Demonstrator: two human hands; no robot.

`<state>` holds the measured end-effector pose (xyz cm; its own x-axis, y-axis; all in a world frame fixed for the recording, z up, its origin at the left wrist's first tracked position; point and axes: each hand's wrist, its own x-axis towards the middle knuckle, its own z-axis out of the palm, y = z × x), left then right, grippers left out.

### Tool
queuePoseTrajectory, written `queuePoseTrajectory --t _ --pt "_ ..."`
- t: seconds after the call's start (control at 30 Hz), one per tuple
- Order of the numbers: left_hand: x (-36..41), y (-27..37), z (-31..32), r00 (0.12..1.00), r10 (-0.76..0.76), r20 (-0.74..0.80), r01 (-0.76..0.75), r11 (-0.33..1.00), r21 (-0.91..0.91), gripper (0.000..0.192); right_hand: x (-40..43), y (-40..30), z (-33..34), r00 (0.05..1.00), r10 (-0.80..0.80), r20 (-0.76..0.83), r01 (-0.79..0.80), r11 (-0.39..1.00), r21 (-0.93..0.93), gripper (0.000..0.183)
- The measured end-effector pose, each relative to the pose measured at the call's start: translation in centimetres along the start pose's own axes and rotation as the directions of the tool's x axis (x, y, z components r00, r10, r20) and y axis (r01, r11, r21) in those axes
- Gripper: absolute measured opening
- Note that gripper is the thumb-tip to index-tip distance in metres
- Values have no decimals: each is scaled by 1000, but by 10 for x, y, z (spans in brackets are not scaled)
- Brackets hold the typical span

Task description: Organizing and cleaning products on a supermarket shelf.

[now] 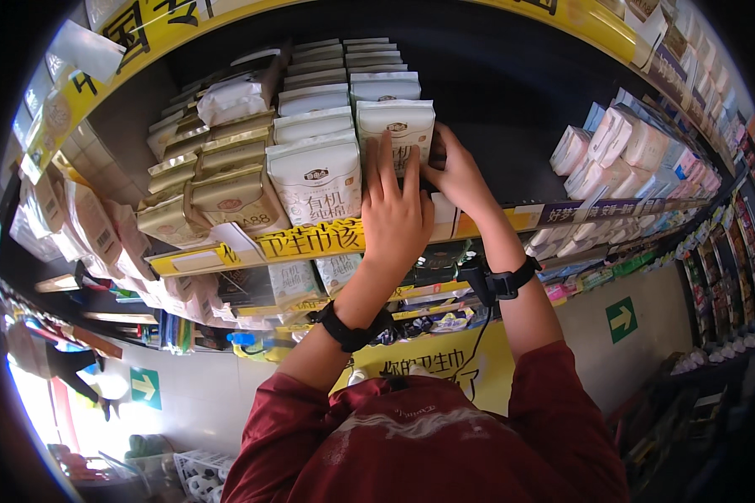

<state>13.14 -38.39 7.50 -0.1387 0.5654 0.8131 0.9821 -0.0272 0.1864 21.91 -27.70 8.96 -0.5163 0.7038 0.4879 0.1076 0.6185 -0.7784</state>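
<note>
A white soft pack of sanitary pads (pixel 395 116) stands upright at the front of a shelf row. My left hand (pixel 397 210) lies against its front face, fingers spread and pointing up. At the pack's right edge is my right hand (pixel 456 170), thumb and fingers bent; some fingertips are hidden, so a grip cannot be made out. Close on the left stands another white pack (pixel 314 179), with more white packs (pixel 314 100) lined up behind. Gold packs (pixel 236 198) fill the rows farther left. One white pack (pixel 234 104) lies across the gold rows.
A yellow price rail (pixel 308 242) runs along the shelf's front edge. Pink and white packs (pixel 616 148) are piled at the right. Below are lower shelves with packs (pixel 292 280). A strapped device with a cable sits on my right wrist (pixel 500 283). Green arrow signs (pixel 621 319) mark the floor.
</note>
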Motion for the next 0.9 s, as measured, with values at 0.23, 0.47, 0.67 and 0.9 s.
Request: queuePoseTrajectory --t 0.23,0.47,0.67,0.9 --pt "0 0 -1 1000 27 -14 -27 1000 -4 53 0 2 -5 1000 -11 16 10 997 80 47" --pt "-1 -2 2 999 33 -17 -33 999 7 51 1 -8 6 995 -65 -71 63 997 -32 41" --pt "-1 0 3 1000 12 0 -12 999 33 51 2 -7 4 993 -88 -73 81 993 -91 37" --pt "-2 -1 8 999 35 -39 -32 995 97 52 2 -13 5 999 -33 -30 26 974 -227 41"
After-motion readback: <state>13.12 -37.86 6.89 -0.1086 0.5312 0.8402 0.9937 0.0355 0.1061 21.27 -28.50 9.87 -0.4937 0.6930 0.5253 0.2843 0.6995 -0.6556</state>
